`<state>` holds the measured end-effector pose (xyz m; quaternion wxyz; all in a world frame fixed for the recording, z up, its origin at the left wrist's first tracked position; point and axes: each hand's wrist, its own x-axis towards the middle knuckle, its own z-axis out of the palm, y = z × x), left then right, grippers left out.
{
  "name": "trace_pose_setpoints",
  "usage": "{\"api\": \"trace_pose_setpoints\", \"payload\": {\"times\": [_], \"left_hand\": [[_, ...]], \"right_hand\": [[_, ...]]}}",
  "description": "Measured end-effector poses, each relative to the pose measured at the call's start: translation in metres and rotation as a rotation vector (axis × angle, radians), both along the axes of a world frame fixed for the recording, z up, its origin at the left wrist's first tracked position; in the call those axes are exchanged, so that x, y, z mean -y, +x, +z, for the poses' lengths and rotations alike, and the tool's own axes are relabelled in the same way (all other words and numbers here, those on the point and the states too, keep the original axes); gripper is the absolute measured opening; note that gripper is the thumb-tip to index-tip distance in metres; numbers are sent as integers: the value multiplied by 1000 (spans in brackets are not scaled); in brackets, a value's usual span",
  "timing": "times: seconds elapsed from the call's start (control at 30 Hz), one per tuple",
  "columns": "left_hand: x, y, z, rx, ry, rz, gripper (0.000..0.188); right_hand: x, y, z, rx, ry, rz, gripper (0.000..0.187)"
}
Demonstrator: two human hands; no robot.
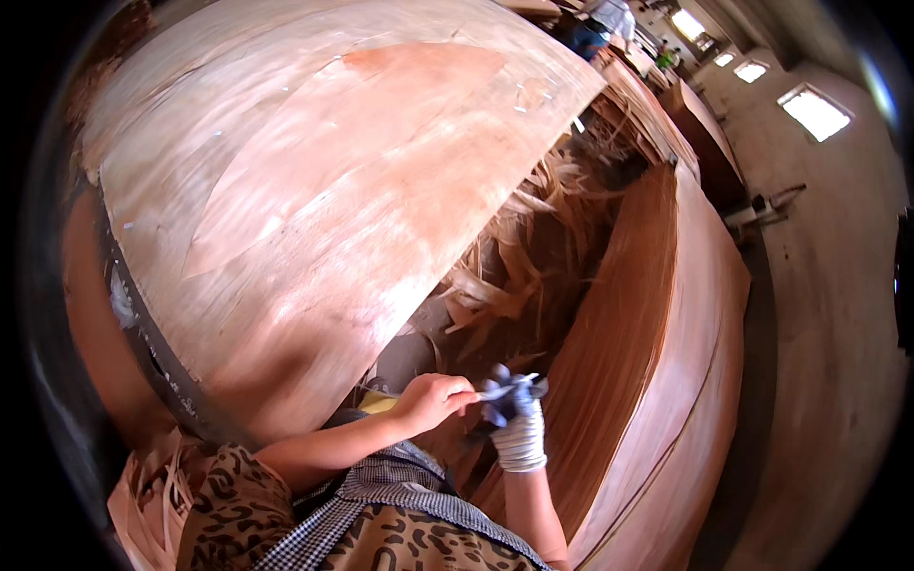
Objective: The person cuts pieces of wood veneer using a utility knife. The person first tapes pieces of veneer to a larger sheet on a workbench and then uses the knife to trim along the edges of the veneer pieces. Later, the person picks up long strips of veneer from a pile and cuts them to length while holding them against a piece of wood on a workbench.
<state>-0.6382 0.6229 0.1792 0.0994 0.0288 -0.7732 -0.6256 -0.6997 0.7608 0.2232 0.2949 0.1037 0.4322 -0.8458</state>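
My bare left hand (433, 403) is closed in a pinch just left of the other hand. A small pale strip (489, 393) shows at its fingertips; what it is I cannot make out. My right hand (518, 419) wears a white knitted glove with dark blue-grey fingers. Those fingers are smeared by motion, so their grip cannot be read. Both hands are held close together in front of my body, between the large sheet of wood veneer (324, 181) on the left and the stack of veneer sheets (619, 314) on the right.
Veneer scraps (514, 271) lie heaped in the gap between sheet and stack. More scraps (157, 504) are at my lower left. A person (607, 21) is at the far end. A wall with bright windows (814, 112) runs along the right.
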Motion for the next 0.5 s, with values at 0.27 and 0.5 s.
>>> {"api": "trace_pose_setpoints", "payload": {"times": [0.27, 0.5], "left_hand": [[46, -108, -37, -35, -538, -212, 47], [86, -122, 5, -135, 163, 670, 10]], "right_hand": [[-7, -179, 20, -679, 561, -46, 12], [135, -188, 13, -655, 384, 1043, 6]]}}
